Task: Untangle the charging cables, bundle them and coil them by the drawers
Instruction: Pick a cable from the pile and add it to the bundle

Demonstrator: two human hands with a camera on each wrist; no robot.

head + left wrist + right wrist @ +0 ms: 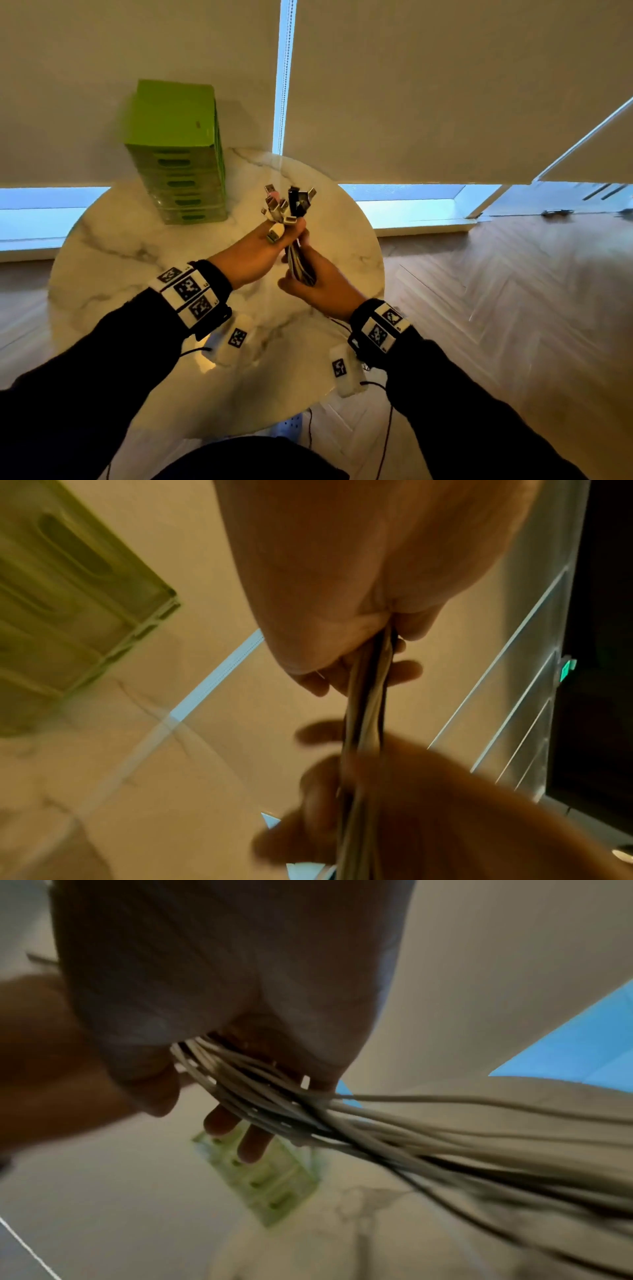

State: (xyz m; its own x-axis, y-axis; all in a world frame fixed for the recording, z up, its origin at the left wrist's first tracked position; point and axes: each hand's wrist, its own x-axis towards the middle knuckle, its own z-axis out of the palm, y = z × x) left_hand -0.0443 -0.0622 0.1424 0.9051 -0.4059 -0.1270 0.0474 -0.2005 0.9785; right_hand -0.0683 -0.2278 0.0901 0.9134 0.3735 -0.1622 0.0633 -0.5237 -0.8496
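Note:
A bundle of white and dark charging cables [297, 260] is held upright above the round marble table [130, 260]. Its plugs [289, 204] fan out at the top. My left hand [263, 250] grips the bundle just under the plugs. My right hand [318, 281] grips the cords directly below. In the left wrist view the cables [366, 696] run down from the left hand [342, 593] into the blurred right hand [411, 813]. In the right wrist view the cords [428, 1139] stream from my right hand [219, 988] toward the lower right. The green drawer unit [180, 154] stands at the table's back left.
Window blinds [445, 85] hang close behind the table. Wooden floor [513, 325] lies to the right. White tagged blocks [233, 339] dangle under my wrists with thin black wires. The drawers also show blurred as the green drawer unit [68, 601] and green drawer unit [263, 1177].

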